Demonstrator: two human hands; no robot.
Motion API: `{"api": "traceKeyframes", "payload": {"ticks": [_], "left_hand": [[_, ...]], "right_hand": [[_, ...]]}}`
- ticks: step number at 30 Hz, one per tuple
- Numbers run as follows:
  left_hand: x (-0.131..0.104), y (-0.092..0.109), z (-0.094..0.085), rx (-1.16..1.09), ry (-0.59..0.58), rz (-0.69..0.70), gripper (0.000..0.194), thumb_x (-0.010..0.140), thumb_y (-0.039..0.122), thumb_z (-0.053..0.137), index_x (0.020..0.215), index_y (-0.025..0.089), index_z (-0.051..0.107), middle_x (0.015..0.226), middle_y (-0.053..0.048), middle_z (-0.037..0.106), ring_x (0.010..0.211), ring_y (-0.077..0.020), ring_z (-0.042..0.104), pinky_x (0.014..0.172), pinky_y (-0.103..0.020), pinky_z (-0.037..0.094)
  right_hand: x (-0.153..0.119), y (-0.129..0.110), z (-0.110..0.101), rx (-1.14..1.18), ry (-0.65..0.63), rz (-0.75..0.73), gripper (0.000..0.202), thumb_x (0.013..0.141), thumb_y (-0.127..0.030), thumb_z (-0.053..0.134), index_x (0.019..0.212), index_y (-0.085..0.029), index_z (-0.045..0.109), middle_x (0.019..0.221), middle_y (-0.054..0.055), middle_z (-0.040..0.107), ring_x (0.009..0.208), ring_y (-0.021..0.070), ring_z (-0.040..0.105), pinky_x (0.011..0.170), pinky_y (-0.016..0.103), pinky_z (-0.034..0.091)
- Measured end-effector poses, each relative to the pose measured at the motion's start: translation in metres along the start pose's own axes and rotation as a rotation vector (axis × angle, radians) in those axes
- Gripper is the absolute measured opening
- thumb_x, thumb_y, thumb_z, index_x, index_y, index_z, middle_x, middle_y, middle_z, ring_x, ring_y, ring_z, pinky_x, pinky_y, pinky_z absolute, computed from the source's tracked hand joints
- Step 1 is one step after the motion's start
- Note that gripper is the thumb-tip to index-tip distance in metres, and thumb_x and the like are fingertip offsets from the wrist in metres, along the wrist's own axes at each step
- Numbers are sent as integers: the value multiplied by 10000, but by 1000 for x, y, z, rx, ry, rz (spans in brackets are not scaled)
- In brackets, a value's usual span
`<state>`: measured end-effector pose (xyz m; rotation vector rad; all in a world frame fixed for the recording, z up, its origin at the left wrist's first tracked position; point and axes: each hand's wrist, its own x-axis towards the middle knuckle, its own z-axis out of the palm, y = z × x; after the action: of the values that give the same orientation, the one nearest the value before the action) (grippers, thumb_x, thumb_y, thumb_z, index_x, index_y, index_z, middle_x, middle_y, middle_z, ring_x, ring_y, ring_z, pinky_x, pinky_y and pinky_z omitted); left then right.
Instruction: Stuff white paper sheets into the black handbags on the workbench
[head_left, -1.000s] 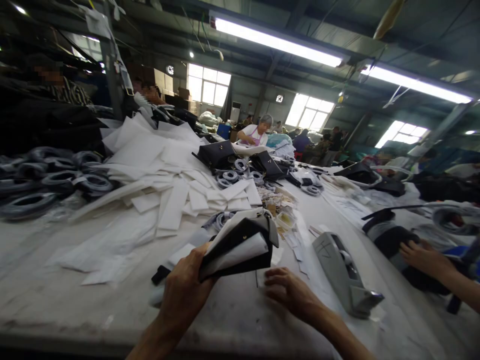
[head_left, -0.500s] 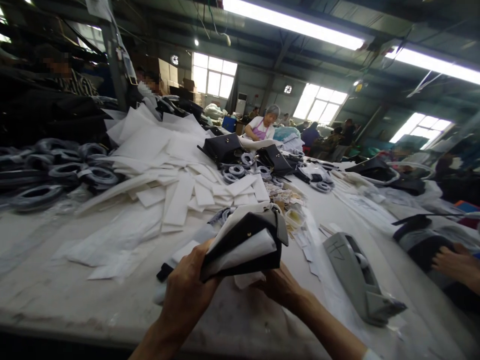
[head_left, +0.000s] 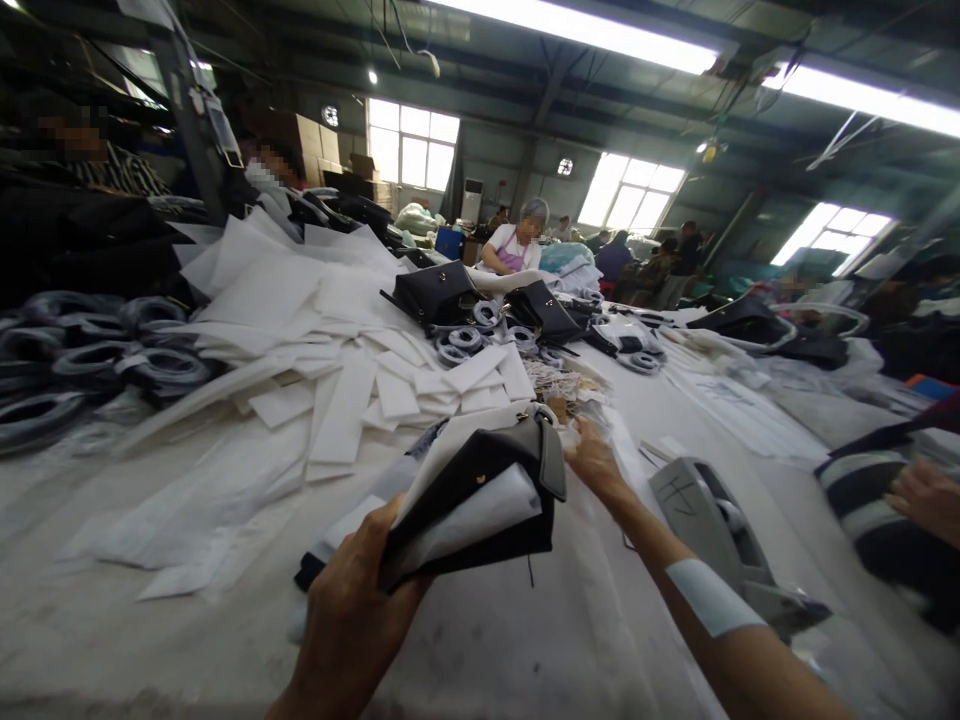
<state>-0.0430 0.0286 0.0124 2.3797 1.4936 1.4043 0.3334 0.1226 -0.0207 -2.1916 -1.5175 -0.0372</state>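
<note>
My left hand (head_left: 356, 590) is closed around the lower left side of a black handbag (head_left: 465, 470), holding it tilted above the table. White wrapping (head_left: 476, 515) lies across the bag's front, and a pale sheet shows along its upper edge. Just right of the bag, my right hand (head_left: 596, 460) reaches forward, away from it, beside a heap of small tags with strings (head_left: 562, 385). Its fingers look parted, with nothing visible in them. A light patch (head_left: 712, 597) sits on my right forearm.
White foam sheets (head_left: 345, 410) are piled at the left, beside wrapped coiled straps (head_left: 165, 365). A grey tape dispenser (head_left: 709, 520) stands at the right. More black bags (head_left: 431, 292) lie farther back. A co-worker's hand (head_left: 926, 495) rests on dark material at the right edge.
My right hand has come out from under the bag and moved forward to its right side. My left hand still holds the bag. The view has shifted slightly.
</note>
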Motion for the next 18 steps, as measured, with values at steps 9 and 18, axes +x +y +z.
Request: {"api": "traceKeyframes", "payload": {"ticks": [9,18], "left_hand": [[0,1,1,-5,-8,5,386,889,329,542,1270,272,506,1029,-20,730,904,-235,728,741,-294,580],[-5,10,7,-7,-29,84,414,919,278,556,1328,244,499,1110,-48,713,934,-231,703,776,-308,565]], "right_hand": [[-93,43,-31,51,20,-162,378,947,-456,430,1024,-192,689,1142,119,699,1088,264,650,980,390,493],[-184,-20,12,-43,-311,-326,620,925,-451,510,1459,-137,488,1530,156,440,1441,343,366,1195,584,261]]}}
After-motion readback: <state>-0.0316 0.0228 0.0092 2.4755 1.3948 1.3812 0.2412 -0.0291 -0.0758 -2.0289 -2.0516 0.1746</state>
